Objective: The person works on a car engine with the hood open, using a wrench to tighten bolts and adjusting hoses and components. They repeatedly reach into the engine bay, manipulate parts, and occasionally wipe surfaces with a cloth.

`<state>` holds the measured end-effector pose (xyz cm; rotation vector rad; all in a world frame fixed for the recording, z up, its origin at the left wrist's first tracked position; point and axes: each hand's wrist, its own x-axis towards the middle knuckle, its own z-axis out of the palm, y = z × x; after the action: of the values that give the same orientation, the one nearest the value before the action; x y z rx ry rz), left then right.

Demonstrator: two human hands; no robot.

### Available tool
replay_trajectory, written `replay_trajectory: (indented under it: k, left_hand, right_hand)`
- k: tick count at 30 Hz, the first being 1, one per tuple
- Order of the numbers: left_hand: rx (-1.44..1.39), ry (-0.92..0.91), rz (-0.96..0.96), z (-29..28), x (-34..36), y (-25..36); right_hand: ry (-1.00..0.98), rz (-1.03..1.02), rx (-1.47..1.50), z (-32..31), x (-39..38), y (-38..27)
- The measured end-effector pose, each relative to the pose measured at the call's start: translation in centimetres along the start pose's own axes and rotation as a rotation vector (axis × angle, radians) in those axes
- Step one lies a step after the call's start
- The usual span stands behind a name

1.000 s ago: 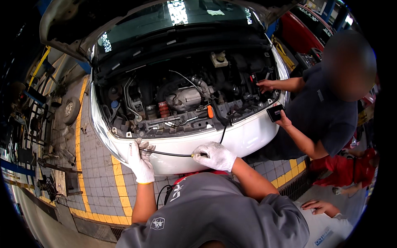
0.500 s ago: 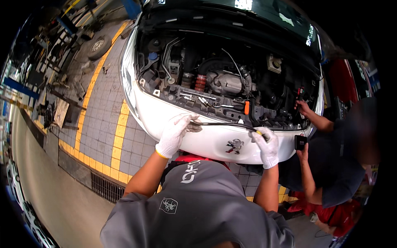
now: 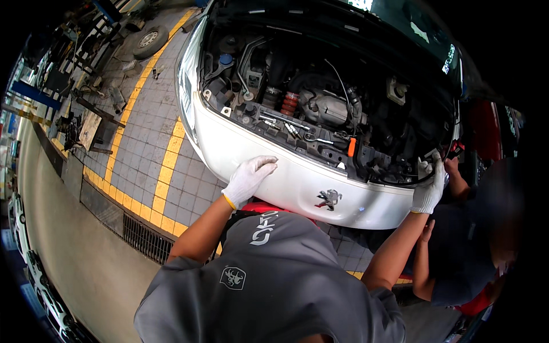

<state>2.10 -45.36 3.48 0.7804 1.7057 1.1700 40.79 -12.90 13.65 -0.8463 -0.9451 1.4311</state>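
A white-gloved left hand, my left hand (image 3: 251, 178), is at the white front bumper (image 3: 286, 186) of a car. Its fingers are stretched and nothing is in them. At the right front corner of the engine bay, my right hand (image 3: 432, 186), also gloved, is closed on a thin black hose (image 3: 403, 184). The hose curves along the front edge of the bay; its far end is hidden. Nearer the middle, a ratchet wrench (image 3: 317, 139), several metal sockets (image 3: 291, 130) and an orange-handled tool (image 3: 351, 147) lie on the front crossmember.
A co-worker (image 3: 474, 234) stands close on my right, with a hand (image 3: 453, 167) by a red and black tool (image 3: 456, 150). On the tiled floor at left are a loose wheel (image 3: 150, 41), a wooden board (image 3: 90, 130) and a drain grate (image 3: 146, 240).
My left hand has let go of the black hose. My right hand has moved right and away from me, taking the hose to the bay's right corner. The co-worker's dark handheld device is out of sight.
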Motion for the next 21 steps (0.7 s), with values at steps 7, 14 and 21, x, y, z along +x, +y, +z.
replay_trajectory:
  k: [7,14,21]
  left_hand:
    - [0.175,0.048,-0.036,1.2,-1.1,1.9]
    - [0.261,0.061,-0.068,2.8,-1.8,3.1]
    - [0.302,0.155,-0.090,4.6,-2.0,3.4]
  right_hand:
    - [-0.020,0.230,0.157,-3.3,3.3,8.4]
    - [0.110,0.257,0.390,-3.9,4.3,12.8]
    - [0.096,0.206,0.690,-6.4,4.6,14.1]
